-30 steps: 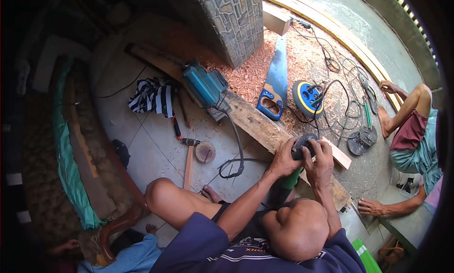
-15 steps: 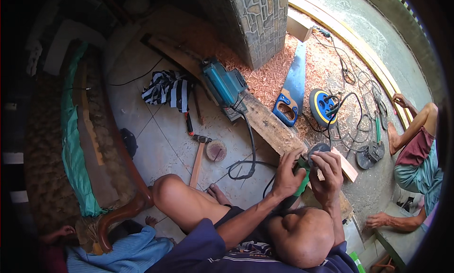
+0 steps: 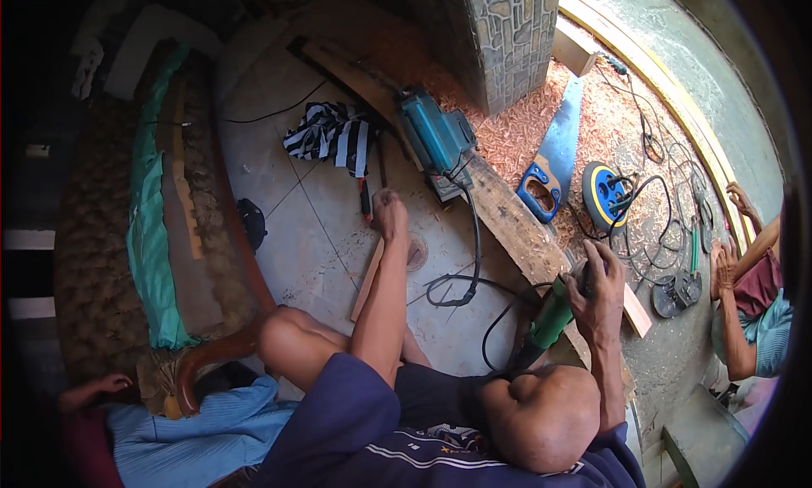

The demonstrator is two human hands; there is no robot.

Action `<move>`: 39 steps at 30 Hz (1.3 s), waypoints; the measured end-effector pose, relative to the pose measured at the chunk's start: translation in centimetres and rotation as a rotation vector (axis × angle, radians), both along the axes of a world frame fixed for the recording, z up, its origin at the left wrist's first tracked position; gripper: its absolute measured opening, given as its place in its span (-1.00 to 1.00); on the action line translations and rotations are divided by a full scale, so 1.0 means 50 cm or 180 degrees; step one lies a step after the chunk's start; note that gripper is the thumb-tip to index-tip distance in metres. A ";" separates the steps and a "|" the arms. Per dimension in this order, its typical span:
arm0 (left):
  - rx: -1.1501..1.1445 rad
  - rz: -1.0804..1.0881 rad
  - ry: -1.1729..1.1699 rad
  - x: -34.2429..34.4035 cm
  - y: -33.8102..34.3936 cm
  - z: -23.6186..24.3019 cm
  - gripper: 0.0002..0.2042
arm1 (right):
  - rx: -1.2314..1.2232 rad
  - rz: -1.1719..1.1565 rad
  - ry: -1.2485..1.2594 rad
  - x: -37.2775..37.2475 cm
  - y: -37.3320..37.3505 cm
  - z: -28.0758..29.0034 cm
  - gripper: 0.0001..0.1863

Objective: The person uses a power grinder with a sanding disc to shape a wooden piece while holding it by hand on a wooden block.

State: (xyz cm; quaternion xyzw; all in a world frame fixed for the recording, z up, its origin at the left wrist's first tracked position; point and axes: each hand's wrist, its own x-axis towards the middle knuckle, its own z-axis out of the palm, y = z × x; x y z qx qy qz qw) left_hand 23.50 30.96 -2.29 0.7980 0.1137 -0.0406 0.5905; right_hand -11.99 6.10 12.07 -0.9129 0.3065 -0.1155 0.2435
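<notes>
on the plank [image 3: 512, 226] sits a planer [image 3: 436, 137], saw [image 3: 558, 150] right, cord [image 3: 479, 244] looped left; fingers bend on the left hand [image 3: 389, 216] at the hammer [image 3: 367, 278] and right hand [image 3: 600, 295] at the grinder [image 3: 552, 315], grip unclear.

Blk/wht striped cloth [image 3: 334, 137] on tiled floor [image 3: 288, 255], green sheeting [image 3: 148, 238] far L. Handsaw [image 3: 562, 143] lies on wood shavings [image 3: 514, 143] nr stone-faced pillar [image 3: 516, 48]; round blue/yellow disc [image 3: 597, 202] just R of saw.
</notes>
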 end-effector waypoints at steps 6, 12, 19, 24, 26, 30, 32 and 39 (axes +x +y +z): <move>0.2507 -0.0504 -0.0196 -0.136 -0.027 -0.009 -0.58 | 0.0410 0.1507 -0.0571 0.136 0.013 0.101 -0.16; 0.1724 -0.0992 0.0774 -0.148 0.116 -0.091 -0.73 | -0.0907 0.2449 -0.1011 0.381 0.151 0.039 -0.36; 0.0921 -0.1227 0.2018 -0.166 0.029 0.006 -0.66 | 0.0689 0.1814 -0.1120 0.267 0.090 0.054 -0.46; 0.1714 -0.1104 -0.0172 -0.174 0.037 0.059 -0.78 | 0.0921 0.1519 -0.0866 0.189 0.078 0.043 -0.54; 0.1968 -0.1272 -0.1253 -0.194 -0.024 0.170 -0.81 | 0.0952 0.1363 -0.0929 0.167 0.047 0.044 -0.49; 0.1425 -0.1589 -0.2031 -0.310 -0.134 0.380 -0.84 | 0.0828 0.1150 -0.1326 0.148 0.024 0.102 -0.05; 0.0104 -0.1945 -0.1363 -0.381 -0.169 0.434 -0.82 | 0.0566 0.1464 -0.1472 0.144 0.026 0.109 -0.03; -0.1011 -0.3545 -0.0072 -0.470 -0.299 0.281 -0.35 | 0.0881 -0.0260 -0.0927 -0.080 -0.096 0.108 0.07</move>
